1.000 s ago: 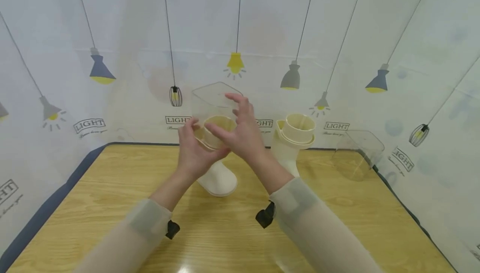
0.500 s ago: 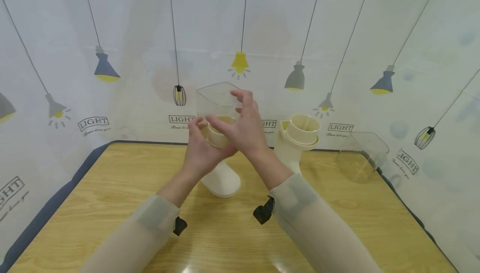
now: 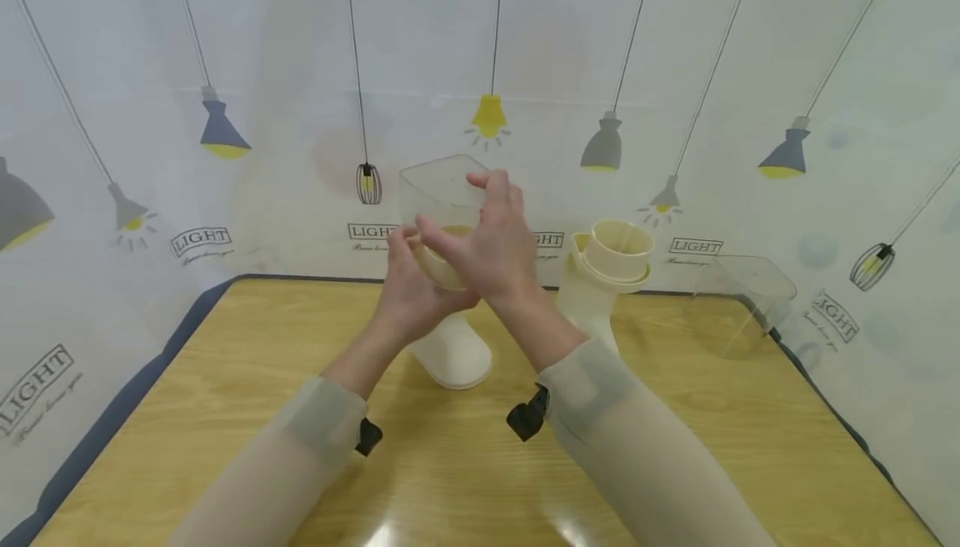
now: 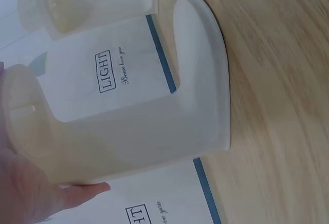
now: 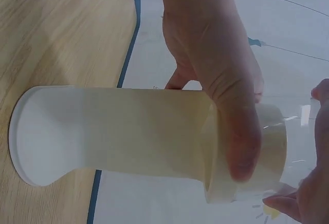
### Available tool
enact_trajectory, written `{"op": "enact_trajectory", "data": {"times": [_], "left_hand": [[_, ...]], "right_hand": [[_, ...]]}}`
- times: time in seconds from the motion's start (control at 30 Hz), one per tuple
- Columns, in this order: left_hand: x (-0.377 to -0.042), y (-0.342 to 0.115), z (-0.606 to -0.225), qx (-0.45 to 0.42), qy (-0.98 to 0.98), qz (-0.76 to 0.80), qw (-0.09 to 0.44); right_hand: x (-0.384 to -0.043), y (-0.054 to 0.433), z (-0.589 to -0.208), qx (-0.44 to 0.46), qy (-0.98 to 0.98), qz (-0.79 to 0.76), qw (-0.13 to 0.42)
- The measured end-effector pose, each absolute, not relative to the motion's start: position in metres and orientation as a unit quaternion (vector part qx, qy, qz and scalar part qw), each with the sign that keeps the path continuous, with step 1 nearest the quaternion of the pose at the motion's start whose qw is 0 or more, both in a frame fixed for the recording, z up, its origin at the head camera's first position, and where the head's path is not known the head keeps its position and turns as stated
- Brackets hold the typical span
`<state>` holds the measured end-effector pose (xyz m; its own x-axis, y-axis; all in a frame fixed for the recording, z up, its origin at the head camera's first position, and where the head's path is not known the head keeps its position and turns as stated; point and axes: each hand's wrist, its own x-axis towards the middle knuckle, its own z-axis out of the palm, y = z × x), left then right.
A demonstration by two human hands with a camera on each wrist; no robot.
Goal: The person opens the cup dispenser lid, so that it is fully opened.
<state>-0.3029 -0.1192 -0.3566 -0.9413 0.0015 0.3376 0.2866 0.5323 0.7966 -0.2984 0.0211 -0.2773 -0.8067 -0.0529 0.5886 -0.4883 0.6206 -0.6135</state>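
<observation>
A cream plastic stand (image 3: 453, 355) with a foot-shaped base and a round collar stands upright on the table. My left hand (image 3: 420, 293) grips it at the collar; in the right wrist view that hand's thumb (image 5: 241, 152) lies across the collar. Above it is a clear plastic container (image 3: 435, 188), its lower part around or against the collar; hands hide the exact fit. My right hand (image 3: 495, 251) holds the clear container, thumb in front and fingers up along its side. The left wrist view shows the stand (image 4: 139, 136) sideways.
A second cream stand (image 3: 588, 305) with a ring-shaped top stands behind my right forearm. Farther right sits another clear container (image 3: 738, 309). The wooden table (image 3: 450, 480) has a dark blue edge, with a lamp-print curtain (image 3: 300, 113) behind.
My right thumb has risen from in front of the collar to near its top edge. The left hand keeps hold of the stand. The head view has shifted slightly left.
</observation>
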Motion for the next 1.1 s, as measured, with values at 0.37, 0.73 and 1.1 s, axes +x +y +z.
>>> {"op": "enact_trajectory", "data": {"times": [0.37, 0.73, 1.1], "left_hand": [[-0.309, -0.123, -0.354, -0.114, -0.847, -0.500, 0.139], [-0.311, -0.126, -0.355, -0.119, -0.845, -0.506, 0.125], [-0.311, -0.131, -0.358, -0.128, -0.850, -0.498, 0.116]], "right_hand": [[-0.294, 0.026, -0.273, 0.139, -0.867, 0.388, 0.278], [-0.291, 0.029, -0.269, 0.136, -0.877, 0.373, 0.270], [-0.283, 0.029, -0.265, 0.131, -0.891, 0.359, 0.245]]}}
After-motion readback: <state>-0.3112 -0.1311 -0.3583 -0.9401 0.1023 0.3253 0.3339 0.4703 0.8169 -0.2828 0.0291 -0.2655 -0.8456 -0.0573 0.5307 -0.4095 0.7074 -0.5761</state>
